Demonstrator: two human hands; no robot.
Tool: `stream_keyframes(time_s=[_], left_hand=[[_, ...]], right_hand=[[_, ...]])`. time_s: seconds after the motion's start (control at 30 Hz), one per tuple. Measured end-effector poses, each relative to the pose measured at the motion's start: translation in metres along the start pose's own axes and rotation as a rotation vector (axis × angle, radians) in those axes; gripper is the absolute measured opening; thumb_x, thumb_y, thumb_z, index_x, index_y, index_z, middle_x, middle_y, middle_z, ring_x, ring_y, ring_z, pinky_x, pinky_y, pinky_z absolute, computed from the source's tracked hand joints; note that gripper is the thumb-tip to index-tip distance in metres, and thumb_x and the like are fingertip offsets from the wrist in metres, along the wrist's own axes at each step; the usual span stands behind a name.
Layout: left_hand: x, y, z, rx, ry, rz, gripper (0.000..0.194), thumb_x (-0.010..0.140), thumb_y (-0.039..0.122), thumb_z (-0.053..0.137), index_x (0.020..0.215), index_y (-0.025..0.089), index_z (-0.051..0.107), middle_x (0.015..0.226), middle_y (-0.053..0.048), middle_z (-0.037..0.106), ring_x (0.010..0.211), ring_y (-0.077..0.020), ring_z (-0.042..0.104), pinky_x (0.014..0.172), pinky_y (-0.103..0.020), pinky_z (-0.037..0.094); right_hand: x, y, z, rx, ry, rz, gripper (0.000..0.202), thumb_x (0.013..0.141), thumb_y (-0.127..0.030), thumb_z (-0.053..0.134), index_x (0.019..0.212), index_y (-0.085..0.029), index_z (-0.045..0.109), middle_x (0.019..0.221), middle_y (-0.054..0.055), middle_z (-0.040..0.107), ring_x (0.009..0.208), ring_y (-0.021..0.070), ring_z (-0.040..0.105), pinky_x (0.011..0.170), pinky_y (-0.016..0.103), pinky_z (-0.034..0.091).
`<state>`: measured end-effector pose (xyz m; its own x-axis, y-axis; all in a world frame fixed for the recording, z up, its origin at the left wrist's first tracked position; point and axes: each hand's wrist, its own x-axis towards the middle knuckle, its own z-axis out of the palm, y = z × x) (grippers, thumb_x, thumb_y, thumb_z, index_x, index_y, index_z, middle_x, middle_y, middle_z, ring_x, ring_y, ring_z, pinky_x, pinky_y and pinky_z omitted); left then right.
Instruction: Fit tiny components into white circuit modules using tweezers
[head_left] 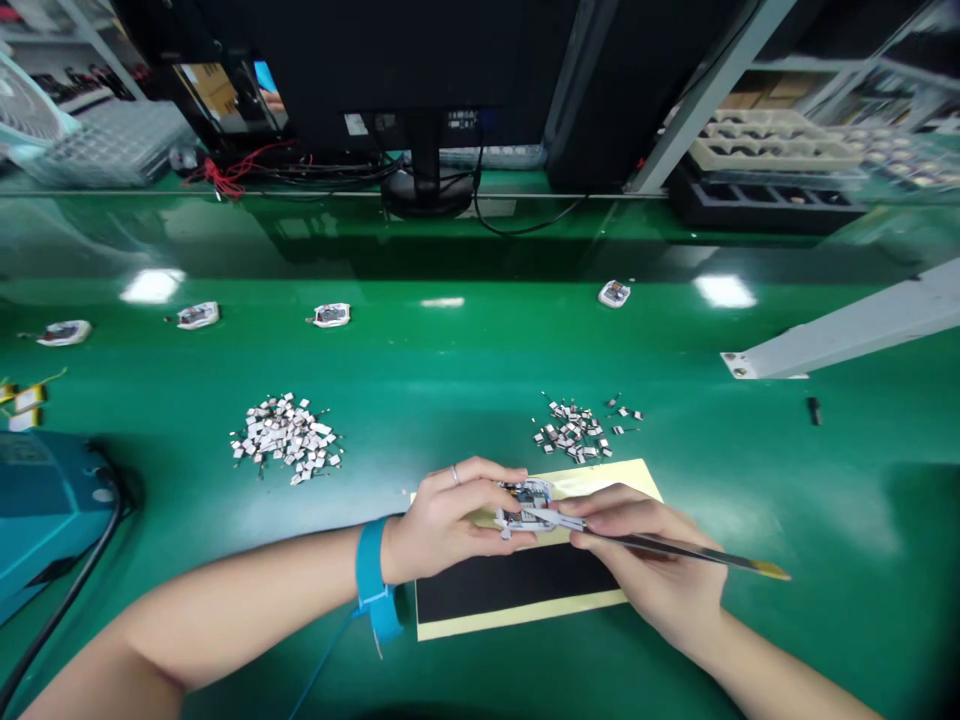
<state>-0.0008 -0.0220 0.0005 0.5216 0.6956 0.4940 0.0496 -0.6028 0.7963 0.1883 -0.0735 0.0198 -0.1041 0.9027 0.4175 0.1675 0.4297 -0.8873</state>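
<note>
My left hand [457, 510], with a ring and a blue wrist strap [370, 565], grips a small white device [534, 492] whose open side shows a circuit board. Closed around metal tweezers [675, 547] with a yellow end, my right hand [660, 560] is at the right of the device. The tweezer tips reach over the board; whether they pinch a part is too small to tell. Both hands are over a yellow-edged black pad [517, 585]. Beyond them lie two piles of small metallic parts, one at the left [285, 437] and one at the right [574, 432].
Similar white devices lie farther back, including one at centre left [331, 315] and one at right [614, 293]. A slanted metal post [847, 325] stands at right, a blue box [52, 510] at left. A monitor stand [426, 180] and cables are at the back.
</note>
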Motion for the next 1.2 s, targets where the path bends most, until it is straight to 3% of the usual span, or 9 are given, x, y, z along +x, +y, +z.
stream_keyframes(time_s=[0.2,0.33,0.4,0.47,0.67,0.8,0.9,1.03,1.2], left_hand=[[0.002,-0.005,0.002,0.031,-0.121,-0.155,0.014,0.069,0.025,0.063,0.073,0.013,0.057,0.093,-0.01,0.059,0.089,-0.0179,0.059,0.074,-0.027,0.05],[0.02,-0.001,-0.019,0.158,-0.091,-0.137,0.011,0.073,0.023,0.059,0.068,0.014,0.055,0.097,-0.008,0.056,0.091,-0.016,0.056,0.076,-0.028,0.047],[0.036,0.0,-0.033,0.247,-0.072,-0.132,0.013,0.075,0.024,0.057,0.067,0.015,0.052,0.095,-0.007,0.055,0.092,-0.0159,0.054,0.076,-0.028,0.046],[0.055,-0.006,-0.045,0.307,-0.084,-0.144,0.013,0.077,0.026,0.054,0.071,0.015,0.05,0.094,-0.006,0.054,0.091,-0.0155,0.054,0.074,-0.027,0.047],[0.102,-0.076,-0.067,0.621,-0.041,-0.308,0.019,0.076,0.023,0.054,0.091,0.014,0.046,0.092,-0.007,0.055,0.083,-0.0157,0.055,0.074,-0.029,0.046],[0.116,-0.106,-0.07,0.779,-0.027,-0.345,0.016,0.075,0.014,0.051,0.09,0.009,0.048,0.089,-0.012,0.053,0.088,-0.023,0.052,0.08,-0.04,0.042],[0.131,-0.104,-0.054,0.856,-0.066,-0.292,0.027,0.073,0.011,0.05,0.099,0.007,0.046,0.098,-0.014,0.051,0.1,-0.0258,0.046,0.09,-0.044,0.034],[0.164,-0.097,-0.001,0.85,-0.222,-0.162,0.034,0.075,0.019,0.051,0.108,0.014,0.045,0.105,-0.008,0.05,0.1,-0.02,0.048,0.09,-0.031,0.037],[0.203,-0.111,0.063,0.871,-0.276,-0.099,0.044,0.076,0.027,0.052,0.117,0.016,0.041,0.109,-0.011,0.049,0.096,-0.0229,0.051,0.083,-0.034,0.042]], right_hand=[[0.007,0.004,-0.01,0.031,0.281,0.004,0.027,0.068,0.001,0.058,0.081,-0.022,0.059,0.079,0.003,0.063,0.078,0.0168,0.062,0.067,0.027,0.056],[0.013,0.007,-0.022,0.018,0.533,-0.082,0.028,0.066,0.004,0.059,0.08,-0.02,0.059,0.08,0.001,0.061,0.08,0.0143,0.062,0.071,0.023,0.054],[0.015,0.006,-0.025,0.018,0.57,-0.095,0.029,0.066,0.003,0.058,0.081,-0.021,0.059,0.082,0.001,0.061,0.081,0.014,0.061,0.073,0.023,0.053],[0.016,0.005,-0.026,0.008,0.488,-0.091,0.029,0.067,0.002,0.058,0.082,-0.022,0.059,0.082,0.002,0.062,0.081,0.0149,0.061,0.072,0.024,0.053],[0.015,-0.001,-0.011,-0.041,-0.287,0.017,0.016,0.067,-0.01,0.065,0.078,-0.019,0.059,0.077,0.003,0.065,0.074,0.0155,0.062,0.065,0.027,0.053],[0.011,-0.006,0.003,-0.063,-0.469,-0.02,0.01,0.068,-0.015,0.065,0.075,-0.017,0.058,0.075,0.002,0.065,0.075,0.0125,0.061,0.074,0.027,0.051],[0.009,-0.006,0.003,-0.159,-0.407,-0.253,0.008,0.073,-0.015,0.061,0.079,-0.016,0.056,0.079,0.001,0.065,0.075,0.0097,0.06,0.081,0.027,0.047],[0.007,-0.003,-0.008,-0.486,-0.183,-0.61,0.014,0.083,-0.012,0.045,0.089,-0.011,0.058,0.091,0.008,0.064,0.08,0.0128,0.058,0.08,0.03,0.047],[0.011,-0.008,-0.021,-0.614,-0.039,-0.707,0.019,0.085,-0.014,0.042,0.088,-0.009,0.059,0.088,0.009,0.065,0.08,0.0133,0.059,0.078,0.029,0.049]])
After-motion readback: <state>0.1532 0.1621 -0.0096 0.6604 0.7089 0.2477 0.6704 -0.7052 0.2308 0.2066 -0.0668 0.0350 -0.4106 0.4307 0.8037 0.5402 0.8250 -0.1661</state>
